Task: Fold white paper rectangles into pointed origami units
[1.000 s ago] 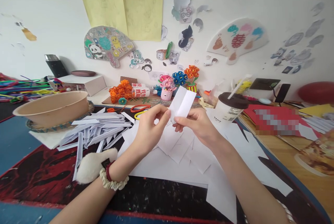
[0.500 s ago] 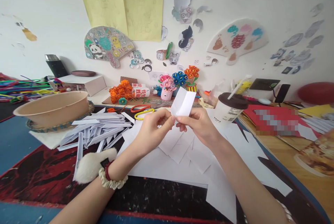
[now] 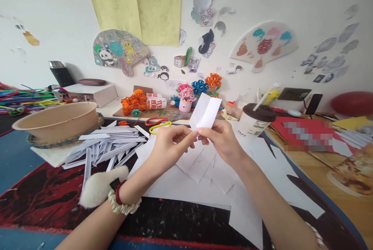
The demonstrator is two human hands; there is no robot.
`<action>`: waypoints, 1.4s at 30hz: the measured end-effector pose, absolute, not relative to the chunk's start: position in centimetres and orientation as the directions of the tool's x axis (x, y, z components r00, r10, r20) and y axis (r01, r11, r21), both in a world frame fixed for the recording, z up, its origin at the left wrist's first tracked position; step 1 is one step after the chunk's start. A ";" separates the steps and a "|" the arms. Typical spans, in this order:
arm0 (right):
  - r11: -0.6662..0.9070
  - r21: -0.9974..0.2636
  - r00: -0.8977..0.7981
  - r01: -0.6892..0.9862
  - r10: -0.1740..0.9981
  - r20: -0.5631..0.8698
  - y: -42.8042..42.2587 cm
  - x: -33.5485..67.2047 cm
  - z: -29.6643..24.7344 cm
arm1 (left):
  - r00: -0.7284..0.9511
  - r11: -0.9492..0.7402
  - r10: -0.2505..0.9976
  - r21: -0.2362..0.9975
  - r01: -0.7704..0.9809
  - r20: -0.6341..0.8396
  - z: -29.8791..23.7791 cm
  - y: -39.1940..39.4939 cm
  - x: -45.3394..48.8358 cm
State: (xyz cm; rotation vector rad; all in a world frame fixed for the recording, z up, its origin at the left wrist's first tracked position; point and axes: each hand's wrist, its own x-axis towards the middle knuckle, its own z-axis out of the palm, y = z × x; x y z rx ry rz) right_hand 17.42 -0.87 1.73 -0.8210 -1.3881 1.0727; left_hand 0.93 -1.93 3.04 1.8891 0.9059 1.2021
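Both my hands hold a small white paper slip [image 3: 205,112] with a lengthwise crease, upright above the table. My left hand [image 3: 170,145] pinches its lower left corner; a scrunchie and a fluffy white pompom sit on that wrist. My right hand [image 3: 220,140] pinches the lower right edge, thumb on the front. Under the hands lie loose white paper rectangles [image 3: 204,164] on a larger white sheet. A heap of folded white paper strips [image 3: 106,145] lies to the left.
A tan bowl [image 3: 58,119] stands at the left, a lidded cup with a straw [image 3: 256,119] at the right. Scissors with red and yellow handles [image 3: 157,122], paper flower pots [image 3: 201,88] and a bottle lie behind. Red paper and a book are at the right.
The hands have drawn closer together at the slip's lower edge, and the slip has tilted a little to the right. The view has barely shifted.
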 end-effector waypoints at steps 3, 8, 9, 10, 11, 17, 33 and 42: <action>0.342 -0.933 -0.106 -0.114 0.929 0.353 -0.9 17.3 1.8 | 0.309 -0.484 0.848 0.866 0.122 0.430 2.9 -1.8 1.1; 0.310 -0.937 -0.064 -0.161 0.944 0.323 -1.0 17.3 1.9 | 0.304 -0.368 0.881 0.929 -0.037 0.361 2.6 -1.6 1.3; 0.301 -0.939 -0.057 -0.169 0.948 0.314 -1.0 17.3 1.9 | 0.303 -0.357 0.885 0.933 -0.043 0.353 2.7 -1.6 1.3; 0.293 -0.940 -0.056 -0.174 0.950 0.306 -1.0 17.3 2.0 | 0.302 -0.353 0.888 0.935 -0.038 0.348 2.7 -1.6 1.2; 0.290 -0.941 -0.055 -0.176 0.951 0.303 -1.0 17.3 2.0 | 0.304 -0.355 0.889 0.935 -0.018 0.344 2.8 -1.6 1.2; 0.325 -0.935 -0.096 -0.143 0.936 0.340 -1.0 17.3 1.9 | 0.366 -0.479 0.836 0.869 0.123 0.409 3.2 -1.9 1.0; 0.321 -0.946 -0.256 -0.049 0.911 0.323 -1.0 17.4 1.7 | 0.292 -0.581 0.808 0.772 0.258 0.511 3.4 -0.7 -0.4; 0.298 -0.953 -0.261 -0.046 0.918 0.300 -0.7 17.5 1.6 | 0.372 -0.575 0.810 0.739 0.351 0.454 3.3 -0.6 -0.4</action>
